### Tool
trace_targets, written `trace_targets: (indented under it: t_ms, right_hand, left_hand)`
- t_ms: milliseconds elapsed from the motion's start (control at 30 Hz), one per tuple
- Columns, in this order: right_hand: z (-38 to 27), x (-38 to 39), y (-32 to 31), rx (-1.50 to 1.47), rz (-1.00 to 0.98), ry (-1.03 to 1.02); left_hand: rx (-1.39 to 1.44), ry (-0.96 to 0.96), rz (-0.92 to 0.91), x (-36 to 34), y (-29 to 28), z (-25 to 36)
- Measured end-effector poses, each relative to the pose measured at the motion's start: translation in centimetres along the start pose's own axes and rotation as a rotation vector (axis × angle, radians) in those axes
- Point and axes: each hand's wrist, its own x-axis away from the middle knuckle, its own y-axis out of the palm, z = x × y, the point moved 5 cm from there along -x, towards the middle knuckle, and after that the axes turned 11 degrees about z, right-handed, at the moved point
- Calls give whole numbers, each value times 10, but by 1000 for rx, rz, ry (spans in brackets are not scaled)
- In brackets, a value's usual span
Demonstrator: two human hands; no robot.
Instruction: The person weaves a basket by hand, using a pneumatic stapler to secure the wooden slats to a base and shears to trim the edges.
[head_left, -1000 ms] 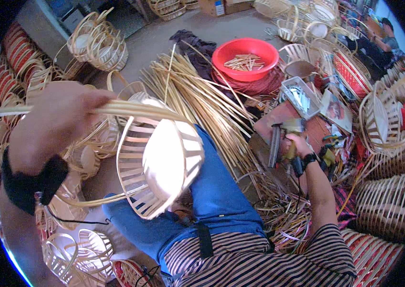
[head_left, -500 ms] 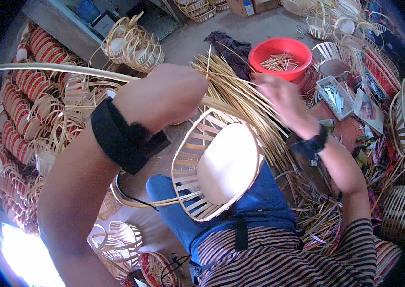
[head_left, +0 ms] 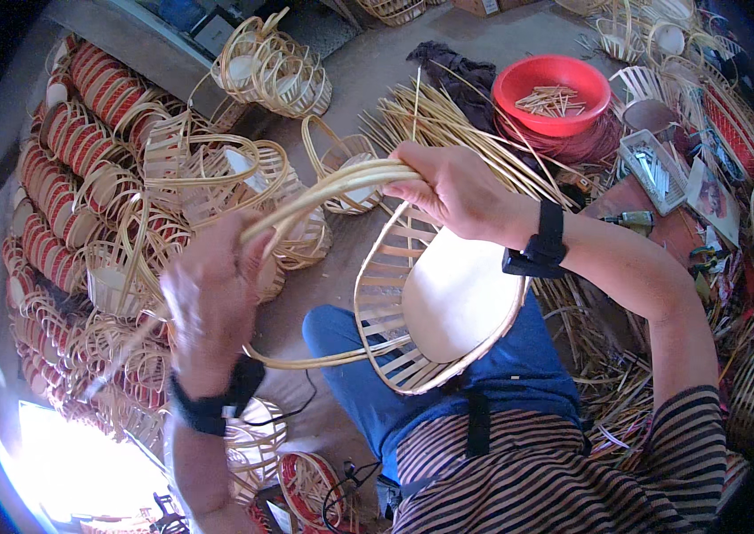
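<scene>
My left hand (head_left: 217, 294), blurred, grips bent pale cane strips (head_left: 323, 191) at the left. My right hand (head_left: 443, 182) is closed on the same strips at their upper right end, at the top of the oval slatted basket (head_left: 448, 294) over my lap. This basket has a white oval base and open upright slats. A curved double cane strip (head_left: 306, 363) also reaches out from its lower left side.
Stacked red-banded baskets (head_left: 92, 133) and plain handled baskets (head_left: 341, 169) line the left. Cane rods (head_left: 412, 116) lie ahead beside a red basin (head_left: 550, 67) of short sticks. A plastic tray (head_left: 653, 169), hand tools (head_left: 706, 258) and scraps lie at the right.
My right hand left the power tool at the right and came over to grip the strips. My left hand moved down and left, bending them into a curve. The view shifted leftward.
</scene>
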Motion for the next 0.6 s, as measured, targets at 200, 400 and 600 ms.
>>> trace_targets:
  t_ms: [200, 400, 600]
  right_hand:
    - [1, 1, 1, -17, -24, 2]
    - [-4, 1, 3, -74, -38, 15]
    - [-46, -25, -3, 154, 252, -469]
  left_hand:
    - [204, -238, 124, 33, 29, -12]
    - [192, -132, 326, 36, 24, -3]
    - [207, -101, 288, 25, 24, 11]
